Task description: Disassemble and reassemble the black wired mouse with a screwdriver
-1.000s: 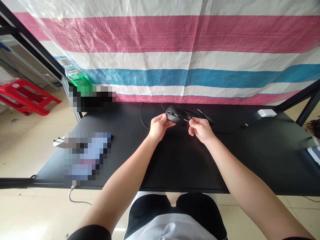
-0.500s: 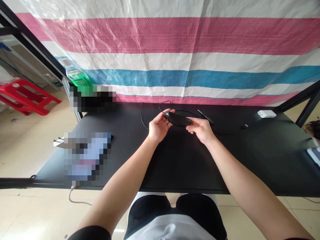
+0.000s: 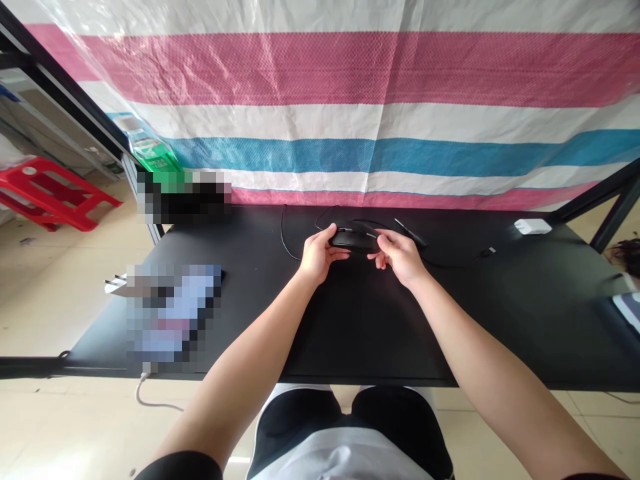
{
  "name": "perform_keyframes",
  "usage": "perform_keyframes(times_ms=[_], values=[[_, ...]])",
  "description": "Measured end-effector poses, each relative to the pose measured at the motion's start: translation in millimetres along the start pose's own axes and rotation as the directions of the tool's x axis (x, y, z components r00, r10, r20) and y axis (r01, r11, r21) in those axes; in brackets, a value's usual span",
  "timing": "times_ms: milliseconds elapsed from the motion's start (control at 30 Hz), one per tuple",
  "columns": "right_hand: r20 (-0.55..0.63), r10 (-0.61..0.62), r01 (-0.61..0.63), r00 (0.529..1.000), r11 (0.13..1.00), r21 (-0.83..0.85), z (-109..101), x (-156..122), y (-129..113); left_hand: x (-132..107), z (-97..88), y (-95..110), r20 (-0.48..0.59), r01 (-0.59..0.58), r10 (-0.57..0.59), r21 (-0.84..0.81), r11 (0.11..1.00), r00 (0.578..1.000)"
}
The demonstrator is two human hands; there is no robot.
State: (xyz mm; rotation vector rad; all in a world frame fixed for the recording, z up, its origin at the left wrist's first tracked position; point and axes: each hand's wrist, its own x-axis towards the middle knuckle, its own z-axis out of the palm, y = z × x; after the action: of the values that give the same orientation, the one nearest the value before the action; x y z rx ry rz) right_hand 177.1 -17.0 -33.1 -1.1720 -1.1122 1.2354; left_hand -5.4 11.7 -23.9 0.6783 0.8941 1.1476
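Observation:
A black computer mouse (image 3: 354,241) is held sideways above the black table (image 3: 370,320), between my two hands. My left hand (image 3: 319,253) grips its left end, thumb on top and fingers beneath. At the other end, my right hand (image 3: 400,253) pinches it between thumb and fingers. A thin black cable (image 3: 284,233) loops over the table behind my left hand. Just beyond my right hand lies a slim dark screwdriver-like tool (image 3: 410,232) with a thin pale tip. The cable's plug end (image 3: 489,253) rests farther right.
A white charger (image 3: 533,227) sits at the back right. At left are a blurred phone-like slab (image 3: 185,310) and a white plug (image 3: 116,285). A green bottle (image 3: 155,157) stands at the back left. Striped sheeting (image 3: 320,73) hangs behind; a red stool (image 3: 55,190) stands on the floor.
The mouse has been turned in my hands, so another side faces me. My left thumb has moved onto its top edge, and my right fingers have shifted their grip.

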Motion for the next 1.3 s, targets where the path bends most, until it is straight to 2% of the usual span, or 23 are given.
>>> perform_keyframes(times_ms=[100, 200, 300, 400, 500, 600, 700, 800, 867, 1033, 1167, 1300], values=[[-0.03, -0.048, 0.044, 0.998, 0.991, -0.123, 3, -3, 1, 0, 1.9, 2, -0.065, 0.049, -0.048, 0.011, 0.999, 0.997], [-0.041, -0.177, 0.159, 0.983, 0.947, -0.279, 5, -8, 3, 0, 2.8, 4, -0.093, 0.067, -0.066, 0.014, 0.998, 0.993], [0.001, -0.272, 0.252, 0.962, 0.889, -0.382, 5, -11, 3, -1, 2.9, 4, -0.053, 0.077, -0.075, 0.038, 0.996, 0.996], [0.013, -0.256, 0.245, 0.967, 0.906, -0.346, 6, -12, 1, -2, 2.7, 3, 0.014, 0.099, -0.101, 0.075, 0.992, 0.995], [0.017, -0.151, 0.151, 0.988, 0.965, -0.216, 6, -10, -3, -2, 2.2, 3, 0.069, 0.113, -0.119, 0.08, 0.99, 0.991], [0.022, 0.053, -0.053, 0.998, 0.998, -0.015, 6, -8, -9, -2, 1.8, 2, 0.091, 0.098, -0.105, 0.078, 0.992, 0.99], [0.052, 0.235, -0.241, 0.971, 0.954, 0.176, 6, -7, -16, -2, 1.7, 2, 0.096, 0.082, -0.09, 0.088, 0.993, 0.991], [0.128, 0.347, -0.368, 0.929, 0.9, 0.234, 5, -6, -21, -3, 2.1, 0, 0.104, 0.061, -0.072, 0.11, 0.992, 0.992], [0.168, 0.374, -0.405, 0.912, 0.884, 0.232, 4, -6, -23, -3, 2.5, 0, 0.109, 0.047, -0.06, 0.12, 0.992, 0.992], [0.196, 0.379, -0.42, 0.904, 0.873, 0.249, 3, -7, -25, -4, 3.8, 1, 0.091, 0.052, -0.063, 0.12, 0.991, 0.994], [0.221, 0.452, -0.5, 0.864, 0.821, 0.275, 2, -8, -28, -5, 3.7, 2, 0.093, 0.059, -0.072, 0.135, 0.989, 0.993], [0.244, 0.504, -0.557, 0.829, 0.783, 0.276, 2, -8, -30, -6, 3.0, 1, 0.139, 0.029, -0.049, 0.145, 0.989, 0.989]])
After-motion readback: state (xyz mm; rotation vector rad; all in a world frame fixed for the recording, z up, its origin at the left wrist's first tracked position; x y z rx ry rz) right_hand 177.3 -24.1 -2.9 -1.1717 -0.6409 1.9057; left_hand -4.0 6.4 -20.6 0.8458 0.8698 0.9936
